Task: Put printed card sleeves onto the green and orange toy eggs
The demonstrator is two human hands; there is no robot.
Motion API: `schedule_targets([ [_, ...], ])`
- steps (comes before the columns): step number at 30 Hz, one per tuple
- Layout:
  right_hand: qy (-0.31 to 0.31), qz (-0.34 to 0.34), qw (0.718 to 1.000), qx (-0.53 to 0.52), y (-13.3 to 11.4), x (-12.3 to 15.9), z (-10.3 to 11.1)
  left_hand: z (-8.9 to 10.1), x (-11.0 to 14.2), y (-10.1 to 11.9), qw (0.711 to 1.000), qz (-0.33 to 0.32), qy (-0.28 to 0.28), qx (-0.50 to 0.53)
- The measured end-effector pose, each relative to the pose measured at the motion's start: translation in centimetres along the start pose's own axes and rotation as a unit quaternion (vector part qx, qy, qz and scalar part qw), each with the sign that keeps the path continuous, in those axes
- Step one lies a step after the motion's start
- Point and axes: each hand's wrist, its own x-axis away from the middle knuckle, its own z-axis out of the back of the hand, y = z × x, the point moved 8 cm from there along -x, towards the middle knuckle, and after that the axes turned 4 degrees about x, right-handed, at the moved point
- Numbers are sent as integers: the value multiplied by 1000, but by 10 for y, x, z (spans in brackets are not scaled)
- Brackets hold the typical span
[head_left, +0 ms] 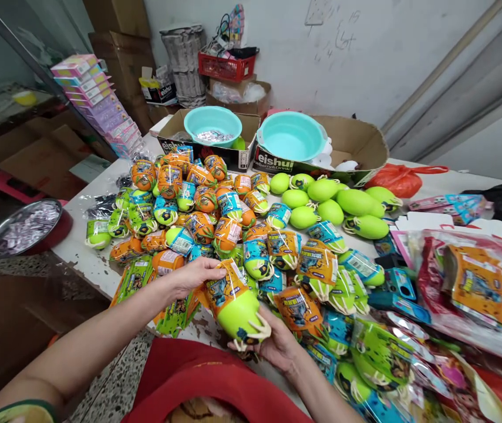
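Note:
Close in front of my body, a lime-green plastic egg (239,317) is tilted between both hands. A printed orange wrapper sleeve (225,286) covers its upper end, and cream-coloured claw-like strands curl around its lower end. My left hand (198,275) pinches the sleeve's top edge between thumb and fingers. Cupped under the lower end is my right hand (277,341), its fingers partly hidden behind the egg. Just beyond lies a heap of wrapped eggs (202,226) in orange, blue and green sleeves. Flat green printed wrappers (134,279) lie to the left of my left hand.
Bare green eggs (321,202) are grouped at the back right. Behind them stand two open cartons (356,138) with turquoise basins (292,136). A plastic bag of orange wrappers (484,282) is at right. A metal bowl (30,226) sits at the left edge.

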Motion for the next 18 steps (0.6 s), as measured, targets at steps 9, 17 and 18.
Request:
schedule_targets([
  [9, -44, 16, 996, 71, -6, -4, -32, -16, 11, 6, 987, -5, -47, -153],
  [17, -24, 64, 995, 76, -1, -12, -32, 0, 29, 40, 942, -193, 142, -234],
  [18, -14, 74, 995, 69, 0, -11, -30, 11, 37, 42, 928, -226, 201, -218],
])
